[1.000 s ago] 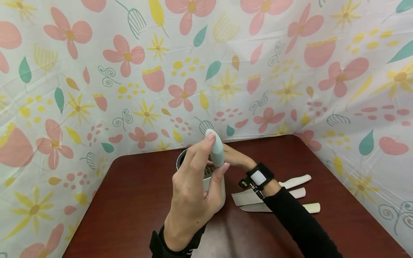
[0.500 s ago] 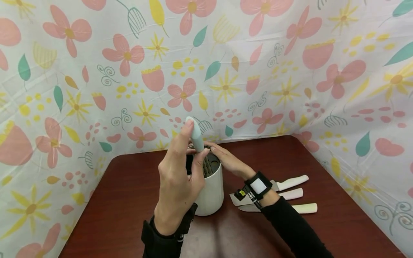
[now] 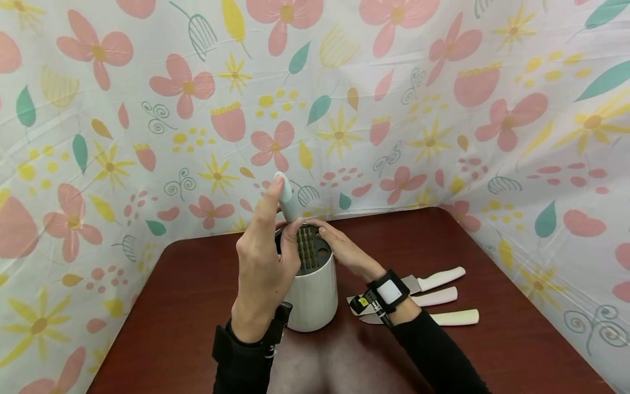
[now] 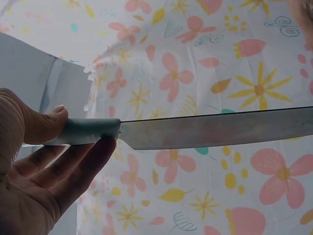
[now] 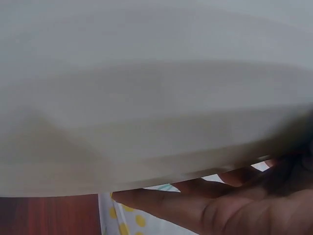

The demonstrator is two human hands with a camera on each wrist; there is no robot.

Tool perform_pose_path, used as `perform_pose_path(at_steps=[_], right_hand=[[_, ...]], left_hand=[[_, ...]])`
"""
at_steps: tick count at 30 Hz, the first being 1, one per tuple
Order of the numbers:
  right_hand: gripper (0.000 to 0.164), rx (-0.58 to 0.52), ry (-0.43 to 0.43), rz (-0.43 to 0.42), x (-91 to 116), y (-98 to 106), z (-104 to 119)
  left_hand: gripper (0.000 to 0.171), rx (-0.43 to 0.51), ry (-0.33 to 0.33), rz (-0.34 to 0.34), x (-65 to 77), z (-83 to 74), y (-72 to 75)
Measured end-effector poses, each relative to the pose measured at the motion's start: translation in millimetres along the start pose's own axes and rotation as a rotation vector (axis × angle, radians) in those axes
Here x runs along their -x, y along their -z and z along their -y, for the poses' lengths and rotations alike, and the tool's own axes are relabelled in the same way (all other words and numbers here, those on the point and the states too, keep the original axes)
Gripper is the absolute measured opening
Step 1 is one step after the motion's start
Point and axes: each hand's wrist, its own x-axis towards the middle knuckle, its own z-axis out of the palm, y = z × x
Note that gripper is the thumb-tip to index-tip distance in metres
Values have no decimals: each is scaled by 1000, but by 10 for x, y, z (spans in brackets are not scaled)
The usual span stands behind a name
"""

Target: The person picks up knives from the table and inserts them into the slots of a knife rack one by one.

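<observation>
My left hand (image 3: 263, 262) pinches the pale blue handle of a kitchen knife (image 3: 289, 205), held upright at the left of a white knife block (image 3: 315, 301). In the head view the hand hides the blade. The left wrist view shows the long steel blade (image 4: 195, 132) reaching past the right edge of the frame, with thumb and fingers at the handle (image 4: 93, 129). My right hand (image 3: 350, 253) grips the block's rim from the far right, thumb near the slotted dark top (image 3: 309, 249). Up close in the right wrist view, its fingers (image 5: 151, 201) lie along the white wall (image 5: 146, 98).
Right of the block, three knives lie on the dark red table (image 3: 197, 306): one with a white handle (image 3: 443, 278), one with another pale handle (image 3: 435, 297), one with a cream handle (image 3: 455, 317). My right forearm passes over their blades. A flowered cloth (image 3: 339, 109) hangs behind.
My left hand has carried the knife leftward from in front of the block, uncovering more of the slotted top. My right hand has shifted slightly left and stays at the rim.
</observation>
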Motion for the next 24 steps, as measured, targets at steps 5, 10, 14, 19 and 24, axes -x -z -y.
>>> perform_pose_path(at_steps=[5,10,14,19,24], right_hand=[[48,8,-16,-7,6,-15,1],[48,18,-30,-21,8,-9,-3],[48,22,-42,-25,10,-18,13],[48,21,-41,-20,27,-35,29],[49,5,-58,-19,46,-37,48]], left_hand=[[59,8,23,7,20,88,-4],[58,22,42,25,36,165,-17],[58,25,45,39,45,200,-34],[58,19,53,45,58,223,-51],[61,9,68,70,73,243,-53]])
